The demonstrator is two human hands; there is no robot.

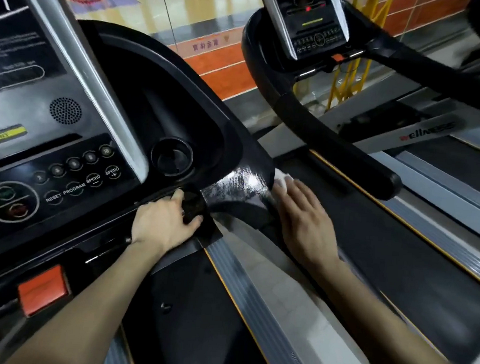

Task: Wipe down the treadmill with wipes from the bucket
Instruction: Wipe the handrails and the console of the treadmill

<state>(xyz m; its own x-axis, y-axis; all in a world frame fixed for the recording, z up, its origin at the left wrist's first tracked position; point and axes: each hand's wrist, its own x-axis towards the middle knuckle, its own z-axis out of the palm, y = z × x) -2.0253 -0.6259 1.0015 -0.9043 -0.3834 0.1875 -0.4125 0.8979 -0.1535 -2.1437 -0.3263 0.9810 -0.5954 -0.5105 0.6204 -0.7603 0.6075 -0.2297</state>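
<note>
The treadmill's black console [62,143] with buttons fills the left of the head view. Its black right handrail [241,187] shows wet streaks near the base. My right hand [302,216] lies flat with straight fingers on a white wipe [281,179], pressing it against the outer side of that rail. My left hand [165,221] grips the black front edge below the console, fingers curled round it. The bucket is not in view.
A cup holder [171,157] sits in the console's right tray. An orange stop button [42,289] is at lower left. A second treadmill [313,22] stands to the right, its black handrail [338,144] close beside my right hand. A glass wall lies ahead.
</note>
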